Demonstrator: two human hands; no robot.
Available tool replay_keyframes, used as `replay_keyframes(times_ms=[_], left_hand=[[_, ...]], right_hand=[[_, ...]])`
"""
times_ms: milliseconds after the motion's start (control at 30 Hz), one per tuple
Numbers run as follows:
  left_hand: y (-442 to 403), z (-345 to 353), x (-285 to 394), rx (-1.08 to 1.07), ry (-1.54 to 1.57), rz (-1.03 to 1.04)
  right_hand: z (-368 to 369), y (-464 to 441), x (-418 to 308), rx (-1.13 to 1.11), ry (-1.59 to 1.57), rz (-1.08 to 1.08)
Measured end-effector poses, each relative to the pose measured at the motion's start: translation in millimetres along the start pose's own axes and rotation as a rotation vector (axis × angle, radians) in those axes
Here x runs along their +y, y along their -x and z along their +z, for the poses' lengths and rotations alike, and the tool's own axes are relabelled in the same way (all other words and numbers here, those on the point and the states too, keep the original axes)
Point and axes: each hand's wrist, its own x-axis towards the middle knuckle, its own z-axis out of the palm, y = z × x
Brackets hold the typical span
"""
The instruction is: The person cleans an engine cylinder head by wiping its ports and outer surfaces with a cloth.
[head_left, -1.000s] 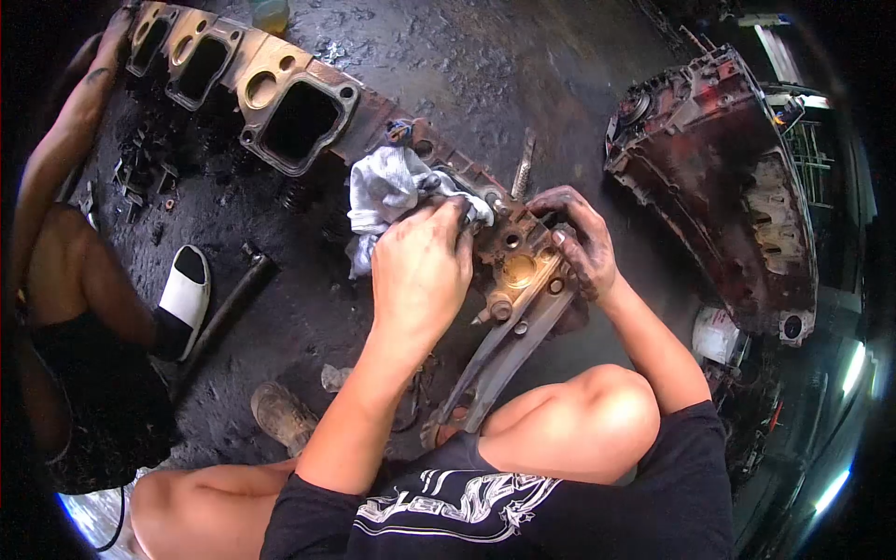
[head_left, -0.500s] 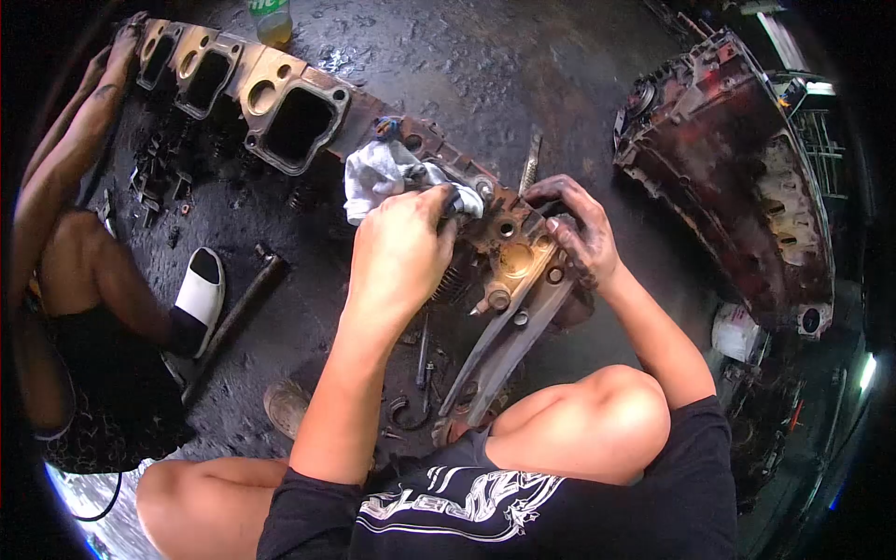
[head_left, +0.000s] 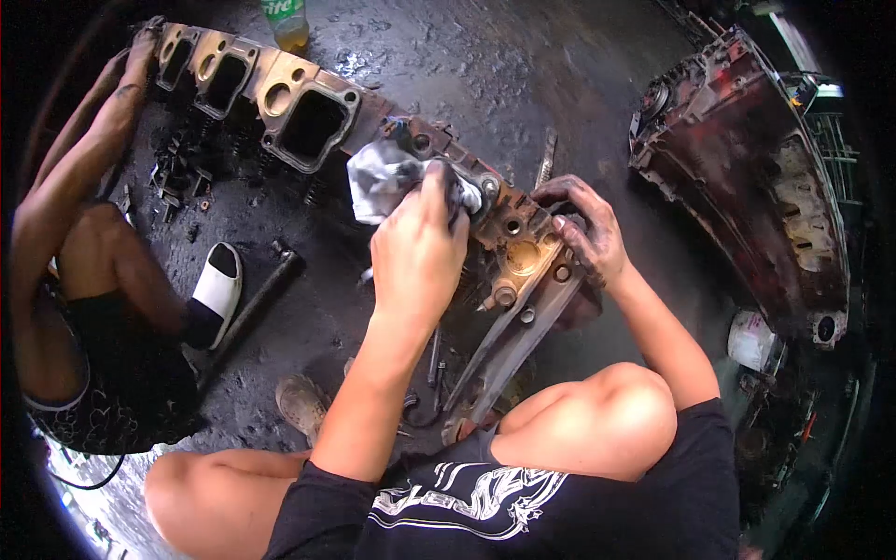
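Observation:
A long, greasy engine cylinder head (head_left: 355, 126) with square port openings runs from the upper left to the middle. My left hand (head_left: 418, 245) has its fingers closed around a smudged white rag (head_left: 381, 177), which lies against the side of the head. My fingertips there are blackened and partly hidden by the cloth. At the near end of the head, my right hand (head_left: 597, 233) grips the end corner, its fingers curled over the edge. Two flat metal bars (head_left: 509, 345) slope down from this end toward my knees.
Another person's arm (head_left: 103, 131) reaches to the far end of the head. A large rusty engine block (head_left: 737, 177) stands at the right. A bottle (head_left: 287, 23), loose small parts (head_left: 173, 177), a long-handled tool (head_left: 261, 289) and a white container (head_left: 751, 341) are on the oily floor.
The whole view has shifted slightly, so things appear a little farther right. My left hand's index finger now extends farther over the rag, and the rag is bunched differently. My right hand keeps its grip.

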Motion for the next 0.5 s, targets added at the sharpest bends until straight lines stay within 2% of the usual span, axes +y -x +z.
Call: replay_keyframes(times_ms=[33, 133, 167, 267, 367, 467, 500], left_hand=[[2.4, 1.0, -3.0, 0.096, 0.050, 0.074], [2.2, -2.4, -3.6, 0.005, -0.049, 0.169], [0.3, -8.8, -6.2, -0.111, -0.008, 0.123], [-6.9, -17.6, -5.3, -0.226, 0.174, 0.053], [-8.0, -8.1, -2.7, -0.058, 0.070, 0.147], [-15.0, -1.7, 1.6, -0.204, -0.111, 0.058], [-19.1, -4.0, 3.4, -0.212, -0.144, 0.086]], right_hand=[[1.5, 1.6, 2.1, 0.013, -0.012, 0.004], [-0.9, 5.7, 3.8, 0.025, -0.002, 0.017], [-1.4, 5.2, 4.4, 0.021, 0.011, 0.016], [-1.8, 0.4, 6.0, -0.002, 0.018, 0.001], [1.7, 4.9, 25.9, 0.004, 0.066, -0.012], [5.5, 10.5, 47.8, -0.010, 0.056, 0.044], [0.8, 2.8, 29.6, -0.042, 0.017, 0.062]])
